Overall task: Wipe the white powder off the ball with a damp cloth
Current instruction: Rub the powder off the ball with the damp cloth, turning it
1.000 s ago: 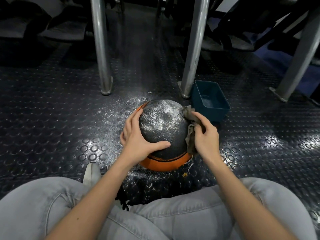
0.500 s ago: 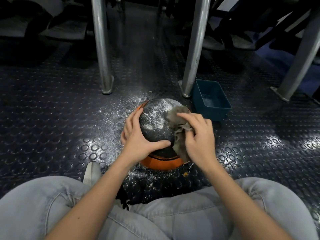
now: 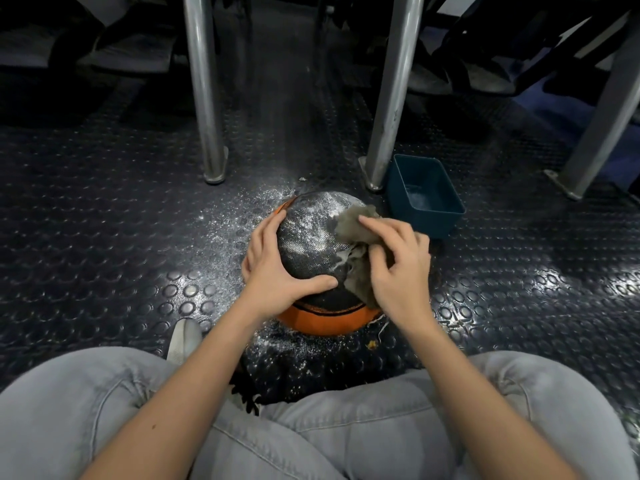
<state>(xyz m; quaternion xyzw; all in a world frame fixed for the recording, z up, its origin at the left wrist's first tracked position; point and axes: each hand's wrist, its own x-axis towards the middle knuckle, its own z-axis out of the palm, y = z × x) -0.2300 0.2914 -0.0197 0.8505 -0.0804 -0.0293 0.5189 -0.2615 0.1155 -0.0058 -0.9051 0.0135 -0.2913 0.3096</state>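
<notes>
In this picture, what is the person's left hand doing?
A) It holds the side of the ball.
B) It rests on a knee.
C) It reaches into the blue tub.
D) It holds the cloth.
A: the left hand grips the ball on its left side, thumb across the near face; the right hand holds the cloth on it.

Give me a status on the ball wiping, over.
Left hand grips ball, steadying it. Right hand holds cloth against ball's right side. Powder covers ball's top. Tub beside ball, not in the way.
</notes>
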